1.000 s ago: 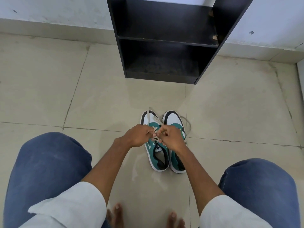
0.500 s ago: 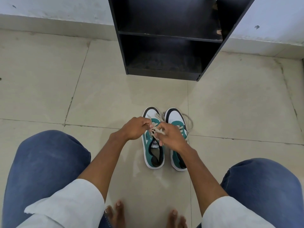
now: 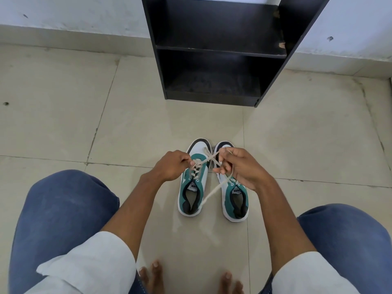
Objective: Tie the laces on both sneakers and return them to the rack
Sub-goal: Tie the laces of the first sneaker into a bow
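Note:
Two white-and-teal sneakers stand side by side on the tiled floor, toes toward the rack: the left sneaker [image 3: 194, 187] and the right sneaker [image 3: 234, 200]. My left hand [image 3: 171, 167] pinches one end of the left sneaker's beige lace [image 3: 206, 159] at the shoe's left side. My right hand [image 3: 239, 166] holds the other end above the right sneaker, hiding its toe and laces. The two strands cross over the left sneaker's toe, and a loose tail hangs from my right hand down between the shoes. The black rack [image 3: 218, 52] stands straight ahead, its shelves bare.
My knees in blue jeans frame the scene at the lower left [image 3: 63, 209] and lower right [image 3: 350, 236], bare toes [image 3: 157, 274] at the bottom edge. A white wall with a tiled skirting runs behind the rack. Beige floor tiles lie between sneakers and rack.
My hands were close together over the left sneaker's tongue; now they have moved apart, pulling the lace ends out so the strands cross. The view has shifted slightly.

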